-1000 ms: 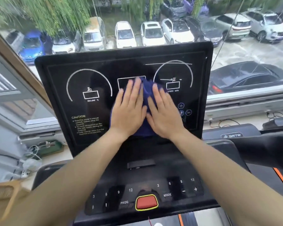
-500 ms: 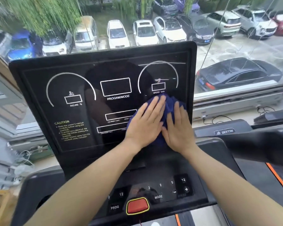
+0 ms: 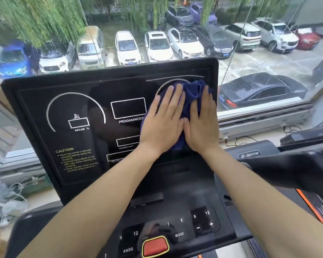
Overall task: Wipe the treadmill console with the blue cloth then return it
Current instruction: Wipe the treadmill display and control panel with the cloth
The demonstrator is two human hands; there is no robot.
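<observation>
The treadmill console [image 3: 78, 116] is a black upright panel with white dial outlines and a caution text. A dark blue cloth [image 3: 191, 94] lies bunched on the panel's upper right, over the speed dial. My left hand [image 3: 162, 123] and my right hand [image 3: 201, 125] press flat on the cloth side by side, fingers pointing up, thumbs touching. Most of the cloth is hidden under the palms. Below the panel sits the button deck with a red stop button [image 3: 155, 245].
A black handrail [image 3: 296, 164] runs off to the right of the console. Behind it is a large window and sill [image 3: 259, 118] with cables; more cables and plugs lie at the lower left [image 3: 11, 200]. Parked cars show outside.
Both hands slid the cloth from the panel's centre to the lower right, then up to the upper right over the speed dial.
</observation>
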